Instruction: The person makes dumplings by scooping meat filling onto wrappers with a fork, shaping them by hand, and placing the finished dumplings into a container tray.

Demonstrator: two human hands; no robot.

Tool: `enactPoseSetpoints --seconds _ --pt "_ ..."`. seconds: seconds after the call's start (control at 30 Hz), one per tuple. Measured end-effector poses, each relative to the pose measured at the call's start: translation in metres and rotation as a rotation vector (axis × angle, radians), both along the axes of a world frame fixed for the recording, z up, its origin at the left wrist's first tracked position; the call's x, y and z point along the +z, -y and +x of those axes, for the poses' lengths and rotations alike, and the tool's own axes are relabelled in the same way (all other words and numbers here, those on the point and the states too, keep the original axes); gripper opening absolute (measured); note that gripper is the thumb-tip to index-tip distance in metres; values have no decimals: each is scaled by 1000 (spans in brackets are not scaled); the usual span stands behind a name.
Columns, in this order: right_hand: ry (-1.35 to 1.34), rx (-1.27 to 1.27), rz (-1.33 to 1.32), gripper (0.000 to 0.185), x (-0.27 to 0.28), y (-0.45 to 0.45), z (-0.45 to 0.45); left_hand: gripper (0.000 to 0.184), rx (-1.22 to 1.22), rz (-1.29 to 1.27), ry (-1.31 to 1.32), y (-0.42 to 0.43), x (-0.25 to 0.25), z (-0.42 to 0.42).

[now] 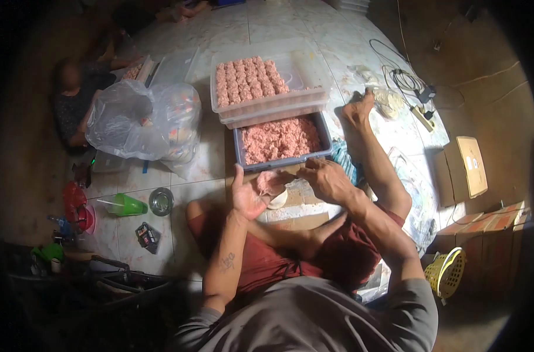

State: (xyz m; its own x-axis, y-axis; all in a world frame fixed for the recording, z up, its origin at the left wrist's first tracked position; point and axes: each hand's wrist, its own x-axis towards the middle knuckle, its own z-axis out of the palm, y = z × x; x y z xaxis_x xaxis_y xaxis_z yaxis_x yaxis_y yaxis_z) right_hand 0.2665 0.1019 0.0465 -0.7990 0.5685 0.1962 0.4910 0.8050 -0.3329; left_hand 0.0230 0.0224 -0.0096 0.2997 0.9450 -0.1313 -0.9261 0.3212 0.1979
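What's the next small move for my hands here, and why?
I'd probably bring your right hand to the mince on your left hand and shape it: the left is open, the right is close by, and the top tray holds compact rows with room beside them.

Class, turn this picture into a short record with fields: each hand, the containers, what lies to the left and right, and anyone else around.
Left hand: palm up, a pink clump on it
Right hand: fingers bent beside the clump; whether it holds a tool is unclear
Tub: dark, with loose pink mixture
Upper tray: clear, stacked on another, holding rows of pink lumps
Left side: plastic bag, green cup
Right side: yellow basket
Others: a person at left
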Motion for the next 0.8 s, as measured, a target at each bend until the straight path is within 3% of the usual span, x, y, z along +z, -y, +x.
enactPoseSetpoints --seconds 0.03,0.07,0.17,0.3,0.33,0.37,0.43,0.5,0.6,0.7,0.77,0.8 --pt "0 3 2 40 4 -3 -5 103 -43 20 58 0 -1 -3" --pt "-81 22 -45 41 3 2 -10 101 0 -39 -137 4 -8 3" --pt "-139 39 -104 41 -12 6 -11 99 29 -71 -100 -1 1 15" --pt "-141 -78 82 43 -22 20 -12 96 98 -35 -145 3 -29 5" --pt "-171 -109 -59 42 -38 26 -15 98 62 35 -64 -1 -20 12" --pt "-201 -148 -178 42 -48 26 -13 100 158 -58 -110 0 -10 22" --pt "-155 -273 -201 34 -35 37 -13 99 237 -61 -119 0 -20 23" --pt "-338 -356 -248 32 -25 52 -18 97 286 -141 -142 1 -35 19" --pt "-383 -282 -333 21 -49 61 -23 92 166 -66 -126 1 -27 30" --pt "-370 -383 -458 22 -30 58 -11 84 324 -202 -163 -2 -38 21" --pt "-523 -397 -485 20 -37 52 -12 76 285 -93 -381 1 -47 14" --pt "-538 -463 -650 22 -37 47 -17 79 197 -74 -500 1 -39 16"
